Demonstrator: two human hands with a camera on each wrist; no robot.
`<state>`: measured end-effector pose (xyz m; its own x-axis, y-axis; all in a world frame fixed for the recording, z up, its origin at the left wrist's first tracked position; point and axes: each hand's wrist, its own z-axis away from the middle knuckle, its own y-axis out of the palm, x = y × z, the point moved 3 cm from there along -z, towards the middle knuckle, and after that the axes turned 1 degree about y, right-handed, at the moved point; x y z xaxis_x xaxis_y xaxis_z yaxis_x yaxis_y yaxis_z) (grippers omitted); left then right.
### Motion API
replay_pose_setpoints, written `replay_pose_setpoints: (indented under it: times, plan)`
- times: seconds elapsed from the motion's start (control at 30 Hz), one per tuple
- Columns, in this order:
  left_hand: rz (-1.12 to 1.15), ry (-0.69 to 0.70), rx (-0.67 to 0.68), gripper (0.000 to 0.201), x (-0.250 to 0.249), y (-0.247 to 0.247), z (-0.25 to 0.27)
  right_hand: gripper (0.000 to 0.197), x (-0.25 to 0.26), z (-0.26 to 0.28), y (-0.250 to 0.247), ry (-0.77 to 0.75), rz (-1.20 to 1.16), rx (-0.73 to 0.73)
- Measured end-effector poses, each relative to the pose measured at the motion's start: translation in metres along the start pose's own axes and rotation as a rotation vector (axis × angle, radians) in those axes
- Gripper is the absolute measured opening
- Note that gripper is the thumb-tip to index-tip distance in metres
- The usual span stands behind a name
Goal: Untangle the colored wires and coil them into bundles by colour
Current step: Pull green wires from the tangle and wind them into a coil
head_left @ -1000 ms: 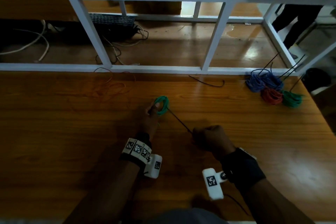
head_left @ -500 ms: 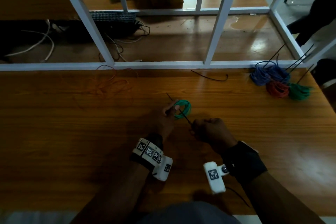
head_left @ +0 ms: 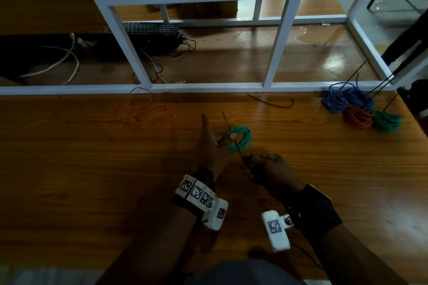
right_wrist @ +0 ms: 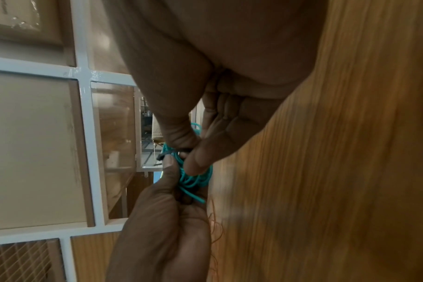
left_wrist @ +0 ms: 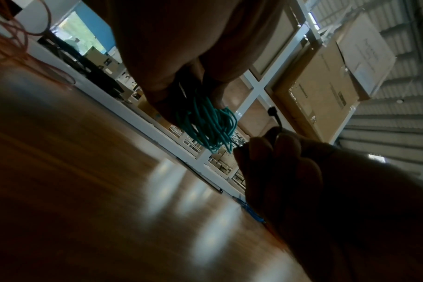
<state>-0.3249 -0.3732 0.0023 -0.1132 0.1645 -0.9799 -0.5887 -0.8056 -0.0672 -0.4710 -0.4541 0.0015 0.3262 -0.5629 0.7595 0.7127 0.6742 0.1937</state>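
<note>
From the head view, the left hand (head_left: 214,146) holds a green coil (head_left: 240,137) of wire just above the wooden counter (head_left: 92,180), its fingers (head_left: 228,140) pinched on the coil's near edge while the thumb sticks out straight. The right hand (head_left: 266,169), just beside it, is a fist clamped on a thin black tie (head_left: 235,143) that runs across the coil. At the counter's far right lie a blue bundle (head_left: 345,100), a red bundle (head_left: 356,118) and a green bundle (head_left: 385,121), touching one another. Loose orange wire (head_left: 148,111) sprawls near the white frame (head_left: 208,87).

From the left wrist, the green coil (left_wrist: 205,126) hangs from the left fingers (left_wrist: 217,89), and the right hand (left_wrist: 302,171) grips the tie (left_wrist: 274,116).

From the right wrist, the right fingers (right_wrist: 198,158) pinch the tie against the coil (right_wrist: 193,177), and the left hand (right_wrist: 162,225) holds it from below.
</note>
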Motion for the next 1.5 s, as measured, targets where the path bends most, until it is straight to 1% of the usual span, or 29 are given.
replay_pose_setpoints:
  times: [0.03,0.1,0.13,0.2,0.27,0.33,0.4,0.43,0.5,0.57,0.63,0.7,0.8,0.83,0.9,0.97,1.07,1.2,1.3,1.4,1.43,1.5]
  plan:
    - [0.010,-0.028,-0.003,0.077,0.001,0.001,-0.001,0.015,0.001,0.001,0.000,-0.002,-0.007,0.005]
    - [0.024,-0.067,0.001,0.045,0.004,0.000,-0.003,0.015,0.003,0.003,0.001,-0.008,-0.033,0.012]
    - [0.037,-0.085,0.001,0.038,0.004,-0.002,-0.004,0.017,0.005,0.005,0.001,-0.012,-0.047,0.013]
    - [0.057,-0.101,-0.006,0.037,0.002,-0.006,-0.004,0.021,0.008,0.010,-0.001,-0.025,-0.047,0.010]
    - [0.073,-0.101,-0.022,0.038,-0.001,-0.012,-0.004,0.023,0.010,0.016,-0.006,-0.078,0.033,-0.008]
    - [0.062,-0.097,-0.037,0.036,-0.002,-0.018,-0.005,0.019,0.009,0.023,-0.012,-0.195,0.143,-0.044]
    - [0.032,-0.100,-0.035,0.034,-0.006,-0.022,-0.002,0.012,0.008,0.029,-0.016,-0.362,0.279,-0.099]
    - [0.027,-0.099,-0.036,0.034,-0.007,-0.024,-0.001,0.012,0.009,0.032,-0.017,-0.446,0.358,-0.126]
    - [0.006,-0.071,-0.025,0.034,-0.011,-0.025,0.003,0.019,0.011,0.039,-0.015,-0.570,0.469,-0.162]
    - [-0.043,-0.039,-0.012,0.032,-0.016,-0.022,0.008,0.024,0.015,0.042,-0.008,-0.649,0.497,-0.182]
    - [-0.072,-0.039,0.002,0.032,-0.019,-0.019,0.012,0.026,0.017,0.041,-0.001,-0.698,0.512,-0.199]
    - [-0.072,-0.048,0.032,0.034,-0.022,-0.015,0.016,0.023,0.019,0.037,0.004,-0.734,0.539,-0.211]
    - [-0.045,-0.106,0.048,0.038,-0.020,-0.013,0.018,0.011,0.017,0.031,0.005,-0.743,0.539,-0.238]
    - [-0.036,-0.117,0.043,0.038,-0.019,-0.013,0.018,0.010,0.016,0.030,0.004,-0.741,0.535,-0.245]
    - [-0.033,-0.126,0.050,0.039,-0.017,-0.013,0.020,0.014,0.016,0.031,0.002,-0.767,0.524,-0.259]
    - [-0.034,-0.127,0.070,0.039,-0.016,-0.013,0.022,0.017,0.020,0.032,0.001,-0.793,0.458,-0.272]
    - [-0.032,-0.134,0.116,0.041,-0.011,-0.013,0.025,0.018,0.028,0.027,0.001,-0.779,0.372,-0.288]
    - [-0.044,-0.148,0.107,0.040,-0.008,-0.011,0.023,0.021,0.038,0.018,0.000,-0.786,0.400,-0.269]
    - [-0.065,-0.164,0.112,0.037,-0.008,-0.010,0.022,0.021,0.041,0.016,0.002,-0.751,0.429,-0.249]
    - [-0.083,-0.157,0.110,0.025,-0.009,-0.011,0.023,0.019,0.042,0.016,0.007,-0.776,0.493,-0.235]
    - [-0.094,-0.154,0.125,0.026,-0.009,-0.011,0.024,0.018,0.042,0.017,0.008,-0.788,0.504,-0.230]
    - [-0.156,-0.123,0.151,0.033,-0.007,-0.012,0.025,0.018,0.041,0.017,0.011,-0.801,0.525,-0.230]
